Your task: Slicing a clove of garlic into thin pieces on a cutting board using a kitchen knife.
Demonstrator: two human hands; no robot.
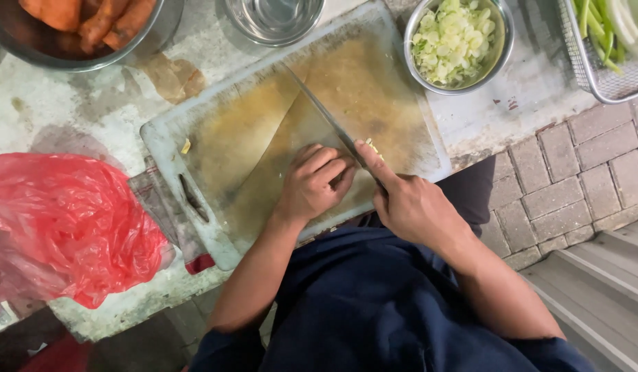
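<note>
A worn, stained white cutting board (195,131) lies on a pale stone counter. My right hand (408,203) grips the handle of a long knife (322,114), forefinger stretched along the blade's back; the blade lies across the board pointing away to the upper left. My left hand (313,182) is curled into a fist on the board right beside the blade, and whatever lies under its fingers is hidden. A few pale chopped bits (371,145) sit by the blade near my right forefinger.
A steel bowl of chopped pale green vegetable (457,41) stands at the board's far right. A wire basket of green stalks (608,41), a clear glass bowl (274,17), a bowl of orange pieces (77,27), and a red plastic bag (64,220) surround it.
</note>
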